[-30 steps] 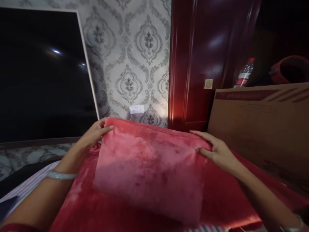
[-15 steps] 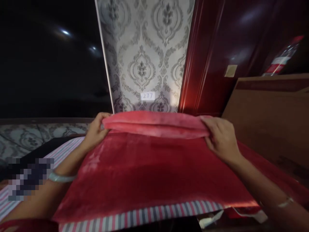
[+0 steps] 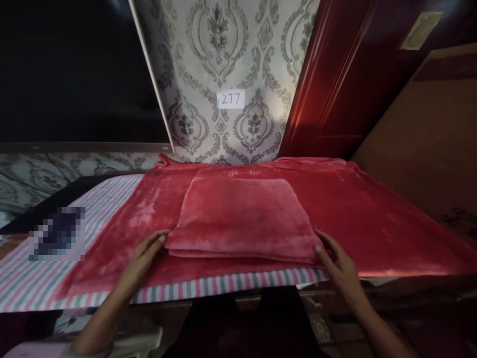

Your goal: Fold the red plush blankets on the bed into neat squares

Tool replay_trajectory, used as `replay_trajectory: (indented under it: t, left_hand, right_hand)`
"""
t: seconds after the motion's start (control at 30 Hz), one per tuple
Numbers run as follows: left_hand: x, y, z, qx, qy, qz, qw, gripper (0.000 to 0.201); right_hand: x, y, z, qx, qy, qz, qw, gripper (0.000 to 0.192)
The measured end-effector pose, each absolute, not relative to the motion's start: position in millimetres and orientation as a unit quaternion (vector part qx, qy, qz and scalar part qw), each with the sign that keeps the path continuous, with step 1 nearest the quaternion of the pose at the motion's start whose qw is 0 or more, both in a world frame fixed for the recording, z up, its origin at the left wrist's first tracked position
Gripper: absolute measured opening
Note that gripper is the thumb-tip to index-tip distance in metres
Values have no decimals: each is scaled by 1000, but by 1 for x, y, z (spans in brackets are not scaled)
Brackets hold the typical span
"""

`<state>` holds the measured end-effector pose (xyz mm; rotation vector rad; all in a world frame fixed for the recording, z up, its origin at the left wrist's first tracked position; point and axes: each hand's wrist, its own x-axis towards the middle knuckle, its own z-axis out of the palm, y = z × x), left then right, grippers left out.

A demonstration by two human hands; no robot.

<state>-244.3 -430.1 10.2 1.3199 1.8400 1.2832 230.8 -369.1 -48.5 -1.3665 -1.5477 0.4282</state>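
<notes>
A folded pinkish-red plush cloth (image 3: pixel 242 214) lies flat in front of me, its layered near edge toward me. My left hand (image 3: pixel 149 251) is at its near left corner, fingertips and thumb closed at the edge. My right hand (image 3: pixel 341 263) grips the near right corner, thumb on the top side and fingers along the side. Beneath the folded cloth a larger red plush blanket (image 3: pixel 368 219) is spread out, with its far edge slightly rumpled. Under that, a striped sheet (image 3: pixel 108 204) shows at the left and along the front.
A large black screen (image 3: pixel 74 69) stands at the back left. Behind is a patterned wall with a paper label (image 3: pixel 231 99) reading 277. A dark red door panel (image 3: pixel 335 89) and a cardboard box (image 3: pixel 421 134) stand at the right. A pixelated patch covers something on the left.
The folded cloth has come down from between my raised hands and now lies flat on the red blanket. Both hands have lowered toward me, and the view has tilted downward.
</notes>
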Motion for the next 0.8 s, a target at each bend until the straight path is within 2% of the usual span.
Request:
replay_trajectory:
  t: [0.07, 0.13, 0.2, 0.3, 0.33, 0.43, 0.5, 0.63, 0.8]
  left_hand:
    - [-237, -428, 15, 496, 704, 440, 256, 51]
    - [-231, -426, 14, 519, 713, 412, 230, 53]
    - [-232, -425, 10, 548, 702, 410, 199, 58]
    - [-240, -427, 3, 613, 660, 396, 177, 67]
    - [-244, -428, 1, 631, 652, 384, 175, 65]
    - [-250, -426, 3, 643, 652, 370, 157, 45]
    - [-251, -419, 13, 641, 654, 379, 131, 32]
    - [-248, -385, 49, 661, 625, 411, 68, 26]
    - [-238, -298, 78, 597, 655, 453, 99, 27]
  right_hand:
    - [230, -365, -48, -588, -591, 263, 485, 56]
    - [228, -364, -49, -596, -569, 293, 485, 59]
    - [228, -366, -48, -589, -580, 277, 490, 62]
    - [230, -372, -42, -557, -659, 194, 467, 73]
    - [232, -373, -40, -541, -692, 164, 449, 71]
    - [238, -375, -32, -496, -758, 111, 408, 46]
    - [241, -371, -23, -486, -766, 85, 412, 34]
    - [239, -335, 9, -492, -735, 43, 465, 22]
    - [213, -243, 33, -507, -632, 132, 571, 27]
